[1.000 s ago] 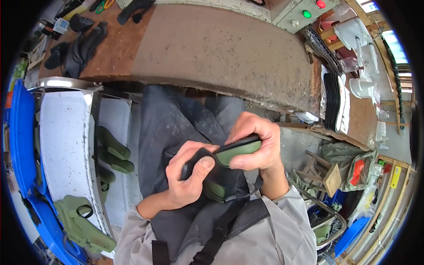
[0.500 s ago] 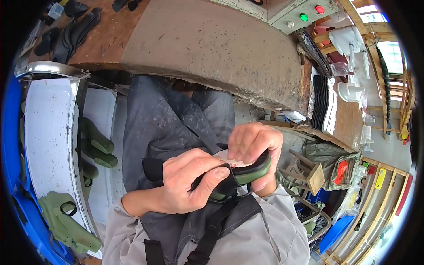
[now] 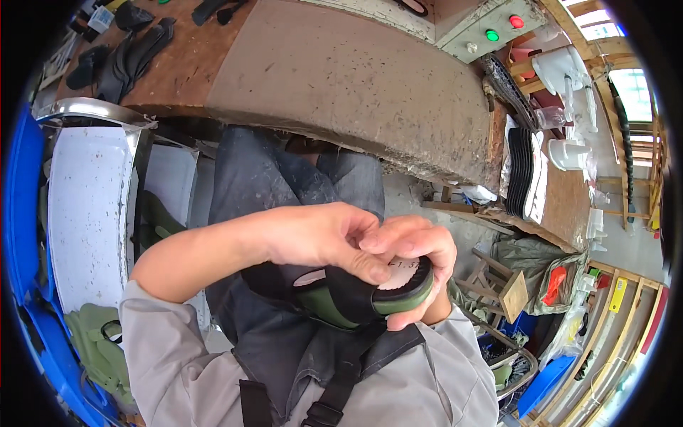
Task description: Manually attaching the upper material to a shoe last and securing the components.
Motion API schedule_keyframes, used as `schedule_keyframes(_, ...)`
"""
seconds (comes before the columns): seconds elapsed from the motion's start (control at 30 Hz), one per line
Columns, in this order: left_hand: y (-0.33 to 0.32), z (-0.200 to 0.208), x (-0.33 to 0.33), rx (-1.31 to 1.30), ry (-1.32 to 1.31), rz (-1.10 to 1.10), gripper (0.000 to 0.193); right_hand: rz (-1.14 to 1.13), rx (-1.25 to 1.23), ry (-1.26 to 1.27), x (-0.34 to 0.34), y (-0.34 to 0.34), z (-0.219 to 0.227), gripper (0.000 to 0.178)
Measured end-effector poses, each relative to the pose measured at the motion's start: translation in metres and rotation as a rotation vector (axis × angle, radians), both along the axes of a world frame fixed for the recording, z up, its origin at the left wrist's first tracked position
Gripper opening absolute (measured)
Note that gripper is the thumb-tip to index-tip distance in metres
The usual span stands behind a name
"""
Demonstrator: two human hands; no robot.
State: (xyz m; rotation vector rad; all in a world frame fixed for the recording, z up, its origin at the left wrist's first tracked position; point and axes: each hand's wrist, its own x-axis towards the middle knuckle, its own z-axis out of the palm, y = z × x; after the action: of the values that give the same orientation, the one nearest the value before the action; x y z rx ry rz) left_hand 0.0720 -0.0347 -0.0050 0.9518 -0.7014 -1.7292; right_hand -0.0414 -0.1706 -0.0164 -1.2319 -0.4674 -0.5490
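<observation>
Over my lap lies a green shoe last (image 3: 321, 304) with a black shoe upper (image 3: 352, 293) wrapped around it. Its pale insole (image 3: 402, 274) faces up, framed by the upper's gathered black edge. My right hand (image 3: 435, 250) is closed around one end of the last, fingers bent over the insole side. From the left, my left hand (image 3: 331, 238) reaches across, its thumb and fingers closed on the upper's edge beside the insole. Part of the last and upper is hidden behind both hands.
A worn workbench (image 3: 341, 78) spans the far side, with black cut pieces (image 3: 131, 64) at left and stacked black-and-white soles (image 3: 525, 171) at right. Green lasts (image 3: 89, 341) lie by a white chair (image 3: 89, 213). A wooden stool (image 3: 509, 293) stands right.
My left forearm has swung up and out to the left, and that hand now grips the upper from above. The last lies more sideways, showing more of its green side and insole.
</observation>
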Motion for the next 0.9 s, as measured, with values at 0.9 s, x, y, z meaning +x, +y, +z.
schedule_keyframes(0.9, 0.044, -0.061, -0.066, -0.317, 0.036, 0.545, 0.016, 0.236, -0.063, -0.007, -0.004, -0.023, -0.01, 0.039)
